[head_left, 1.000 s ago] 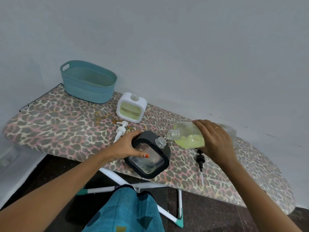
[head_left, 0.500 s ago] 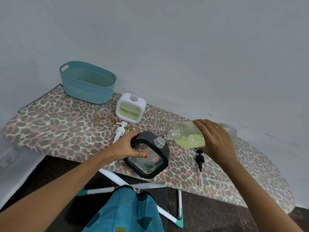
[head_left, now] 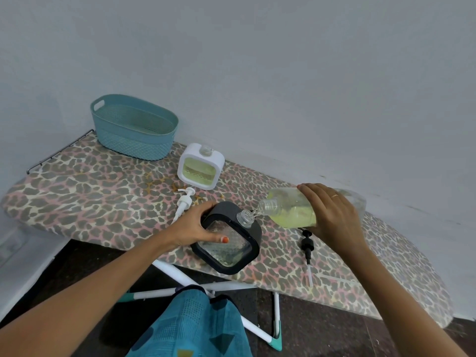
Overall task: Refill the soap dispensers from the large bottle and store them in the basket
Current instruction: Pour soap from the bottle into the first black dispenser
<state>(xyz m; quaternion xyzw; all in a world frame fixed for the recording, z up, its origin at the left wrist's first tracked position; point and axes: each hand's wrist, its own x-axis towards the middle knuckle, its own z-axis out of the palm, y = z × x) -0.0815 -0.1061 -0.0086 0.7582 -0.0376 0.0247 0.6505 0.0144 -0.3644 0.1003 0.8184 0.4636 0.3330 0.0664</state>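
Mid-pour on dispenser 2, as I read it. My left hand (head_left: 197,229) is clamped round the black square-framed dispenser w/ clear window (head_left: 228,239), tilted, near board edge. Right hand (head_left: 332,217) is wrapped round the large clear plastic bottle of yellow-green soap (head_left: 291,208), lying near horizontal, its mouth just beside the dispenser's clear neck, left of that hand. Can't tell if a stream is running; window looks almost empty, so fill prob barely started.

White square dispenser (head_left: 201,166) sits beyond left hand, soap in it, neck open. White pump (head_left: 184,202) lies touching-close to left hand's far side; black pump (head_left: 307,244) lies under right hand. Teal woven-look plastic basket (head_left: 134,127) far left, holds no dispenser.

Next: keep necks aligned, tip bottle slowly, watch level. Then refit both pumps, move both to basket. Risk: spill on leopard-print ironing board (head_left: 85,197).
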